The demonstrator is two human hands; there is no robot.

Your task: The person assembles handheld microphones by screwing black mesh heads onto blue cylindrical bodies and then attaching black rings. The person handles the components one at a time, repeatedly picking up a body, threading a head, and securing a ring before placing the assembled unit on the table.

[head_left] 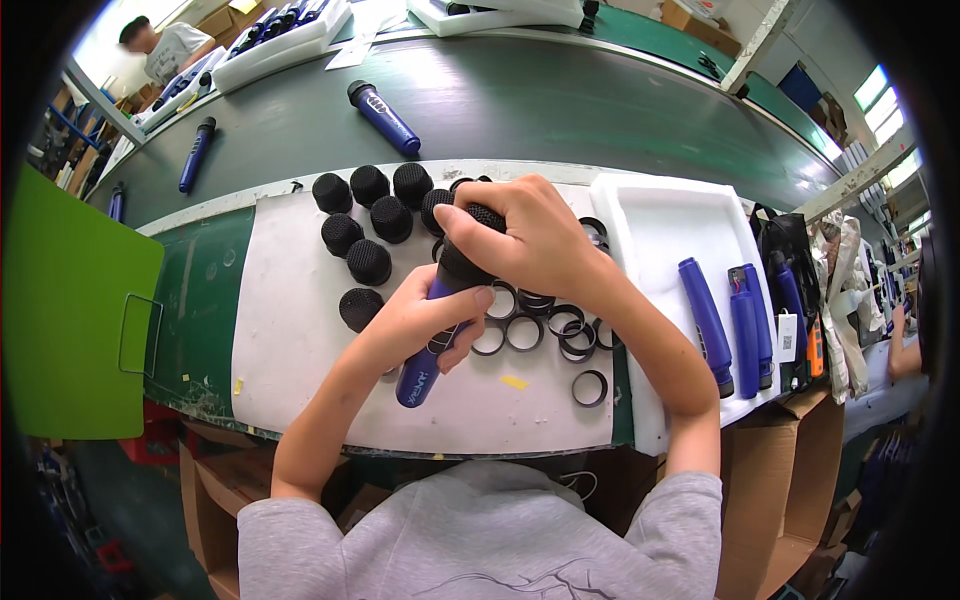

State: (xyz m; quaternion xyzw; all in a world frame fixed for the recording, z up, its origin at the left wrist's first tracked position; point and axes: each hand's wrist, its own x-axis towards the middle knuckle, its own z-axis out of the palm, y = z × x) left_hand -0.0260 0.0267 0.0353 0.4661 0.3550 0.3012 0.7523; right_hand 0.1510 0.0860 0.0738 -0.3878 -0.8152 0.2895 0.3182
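A blue microphone (418, 378) with a black mesh head is held at a slant over the bench by both hands. My left hand (425, 312) is closed round the blue body below the head. From above, my right hand (530, 235) wraps its fingers over the mesh head, hiding part of it. Several loose black mesh heads (369, 262) stand on the white work sheet (300, 370), left of and beyond my hands. Several black rings (589, 388) lie near my right forearm, some overlapping.
To the right, a white foam tray (640, 215) holds several blue microphone bodies (706, 325). Finished-looking microphones (385, 118) lie on the dark conveyor belt (560, 105) beyond the bench. A green panel (80, 300) stands at left, a cardboard box (775, 490) at lower right. Another person (180, 50) sits far left.
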